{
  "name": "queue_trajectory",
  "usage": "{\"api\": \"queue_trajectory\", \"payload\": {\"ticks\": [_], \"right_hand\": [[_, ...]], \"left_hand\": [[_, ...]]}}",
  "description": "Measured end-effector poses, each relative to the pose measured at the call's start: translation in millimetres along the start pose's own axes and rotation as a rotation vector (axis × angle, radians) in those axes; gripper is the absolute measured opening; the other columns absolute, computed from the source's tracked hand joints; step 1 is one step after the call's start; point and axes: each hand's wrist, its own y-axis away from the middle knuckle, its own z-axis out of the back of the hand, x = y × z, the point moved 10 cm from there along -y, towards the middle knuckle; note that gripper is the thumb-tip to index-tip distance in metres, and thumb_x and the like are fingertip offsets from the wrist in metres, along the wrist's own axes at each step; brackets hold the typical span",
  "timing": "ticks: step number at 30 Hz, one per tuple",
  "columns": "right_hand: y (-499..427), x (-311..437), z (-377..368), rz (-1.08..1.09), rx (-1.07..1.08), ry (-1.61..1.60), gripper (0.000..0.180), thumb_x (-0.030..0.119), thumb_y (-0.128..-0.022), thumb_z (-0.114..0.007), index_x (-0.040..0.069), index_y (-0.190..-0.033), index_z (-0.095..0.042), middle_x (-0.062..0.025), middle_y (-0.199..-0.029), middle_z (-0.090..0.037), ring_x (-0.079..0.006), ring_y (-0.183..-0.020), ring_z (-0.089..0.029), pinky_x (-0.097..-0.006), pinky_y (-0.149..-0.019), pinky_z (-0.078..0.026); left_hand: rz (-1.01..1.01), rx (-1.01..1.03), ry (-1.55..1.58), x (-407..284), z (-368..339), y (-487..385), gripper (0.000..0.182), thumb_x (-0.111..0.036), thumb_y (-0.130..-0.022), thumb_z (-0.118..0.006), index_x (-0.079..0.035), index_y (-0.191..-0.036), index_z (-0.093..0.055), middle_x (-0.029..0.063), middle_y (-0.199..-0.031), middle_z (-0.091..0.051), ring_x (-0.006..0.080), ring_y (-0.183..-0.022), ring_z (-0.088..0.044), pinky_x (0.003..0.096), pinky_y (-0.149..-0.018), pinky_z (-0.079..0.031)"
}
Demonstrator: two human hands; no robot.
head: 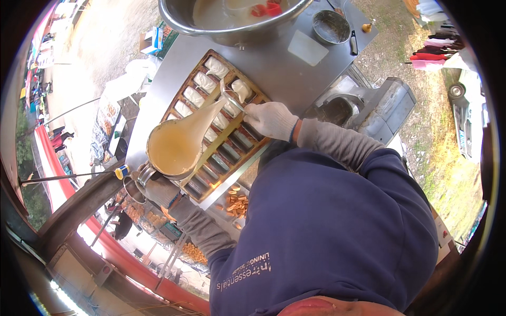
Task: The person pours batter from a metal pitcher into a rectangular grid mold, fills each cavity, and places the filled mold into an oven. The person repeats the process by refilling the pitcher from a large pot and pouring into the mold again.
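My left hand [158,189], in a pale knit glove, is closed around the handle of a metal pitcher [174,172] of pale yellow batter [176,148]. Its long spout reaches over a baking mould [201,189] with rows of oblong cavities. In the gloved right hand [270,120] is a thin metal utensil [233,100], its far end by the spout's tip; its exact kind is unclear. White batter [204,82] fills cavities in the far part of the mould; several nearer ones [227,152] show dark metal. The pitcher hides part of the mould.
A large metal bowl [237,31] of pale liquid with a red object stands beyond the mould. To its right are a white board [308,47], a metal pan [331,27] and a knife [354,42]. A metal machine [383,110] is at right; baked pieces [237,203] lie near my torso.
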Motion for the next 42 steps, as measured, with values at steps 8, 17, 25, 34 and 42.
{"api": "queue_trajectory", "payload": {"ticks": [8,17,25,34,42], "right_hand": [[7,99,-48,0.058,0.333,-0.592,0.031,0.024,-0.112,-0.072,0.003,-0.134,-0.075,-0.0084,-0.093,-0.078,-0.0177,-0.08,-0.077,-0.0343,-0.071,-0.063],[77,35,-42,-0.208,0.302,-0.477,0.029,0.022,-0.115,-0.069,0.001,-0.133,-0.075,-0.006,-0.09,-0.077,-0.0117,-0.073,-0.073,-0.0291,-0.068,-0.06],[147,-12,59,-0.476,-0.234,-0.641,0.032,0.024,-0.117,-0.065,-0.002,-0.134,-0.071,-0.0042,-0.085,-0.072,-0.0115,-0.066,-0.069,-0.0277,-0.06,-0.057],[116,-113,249,-0.503,-0.563,-0.096,0.056,0.05,-0.111,-0.07,-0.003,-0.13,-0.072,-0.0172,-0.092,-0.078,-0.0267,-0.082,-0.079,-0.0388,-0.07,-0.062],[-33,52,359,-0.122,-0.502,0.846,0.074,0.077,-0.101,-0.066,0.005,-0.111,-0.081,-0.0195,-0.102,-0.08,-0.0374,-0.094,-0.08,-0.0489,-0.085,-0.063]], "left_hand": [[-0.248,0.195,-0.407,3,-10,26,0.016,-0.007,-0.099,-0.077,0.0,-0.111,-0.07,0.0126,-0.112,-0.074,0.0233,-0.108,-0.074,0.0401,-0.106,-0.059],[-0.398,0.053,-0.458,2,21,13,0.015,-0.008,-0.1,-0.075,-0.001,-0.113,-0.071,0.0086,-0.118,-0.078,0.0204,-0.113,-0.073,0.0373,-0.119,-0.051],[-0.447,-0.046,-0.852,-40,32,-16,0.037,-0.024,-0.104,-0.074,-0.004,-0.135,-0.069,0.0105,-0.136,-0.075,0.023,-0.124,-0.072,0.0414,-0.114,-0.055],[0.212,-0.056,0.353,25,-38,32,0.042,-0.029,-0.104,-0.074,-0.006,-0.138,-0.068,0.01,-0.138,-0.075,0.0239,-0.127,-0.071,0.0431,-0.115,-0.055],[0.224,-0.172,0.301,10,-21,45,0.046,-0.033,-0.104,-0.074,-0.007,-0.141,-0.068,0.0096,-0.14,-0.074,0.0246,-0.13,-0.07,0.0446,-0.116,-0.055]]}}
